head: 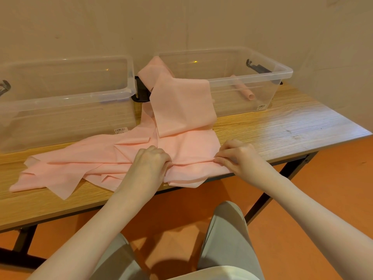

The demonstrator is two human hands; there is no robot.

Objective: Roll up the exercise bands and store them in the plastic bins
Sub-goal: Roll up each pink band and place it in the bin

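A long pink exercise band (181,110) lies crumpled across the wooden table (282,130), one stretch draped over the rim of the right clear bin (282,72). My left hand (150,162) and my right hand (236,156) each pinch the band's near end close to the table's front edge, a fold of band between them. A rolled pink band (245,91) lies inside the right bin. The left clear bin (66,93) stands at the back left; what it holds I cannot make out.
Both bins stand against the beige wall, with black latches (142,91) between them. The table's front edge runs just below my hands, above an orange floor. My knees (226,229) sit under the table edge. Bare wood shows on the right of the table.
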